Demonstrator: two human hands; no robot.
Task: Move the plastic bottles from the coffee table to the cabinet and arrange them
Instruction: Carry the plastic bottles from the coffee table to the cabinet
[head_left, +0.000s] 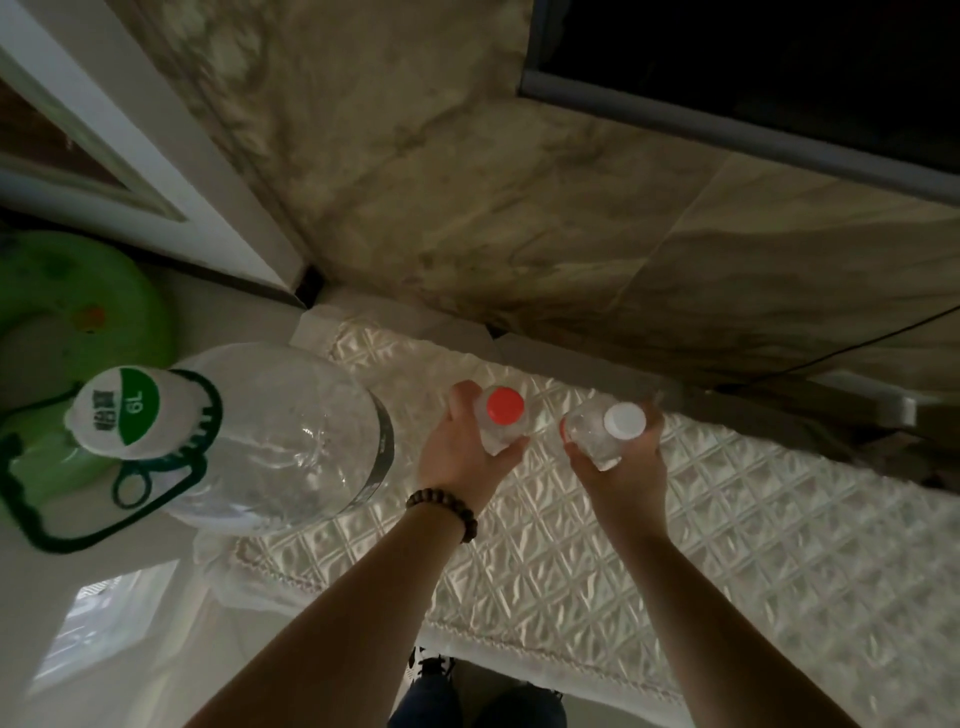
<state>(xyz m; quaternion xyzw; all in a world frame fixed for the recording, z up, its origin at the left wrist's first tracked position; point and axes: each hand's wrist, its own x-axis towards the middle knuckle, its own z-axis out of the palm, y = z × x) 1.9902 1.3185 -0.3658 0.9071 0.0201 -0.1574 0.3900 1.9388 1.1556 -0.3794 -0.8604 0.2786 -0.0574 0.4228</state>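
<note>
I look straight down at a cabinet top covered with a shiny quilted cloth (649, 561). My left hand (462, 452) grips a small clear plastic bottle with a red cap (505, 411), held upright over the cloth. My right hand (623, 462) grips a second clear bottle with a white cap (624, 420), just to the right of the first. The two bottles stand close together near the back of the cloth; whether their bases touch it is hidden. A wooden bead bracelet sits on my left wrist.
A large clear 9L water jug (270, 441) with a white and green cap and dark green handle stands at the cloth's left end. A green inflatable ring (62, 312) lies on the floor at the left. A marble wall (519, 208) and a dark screen (779, 62) rise behind.
</note>
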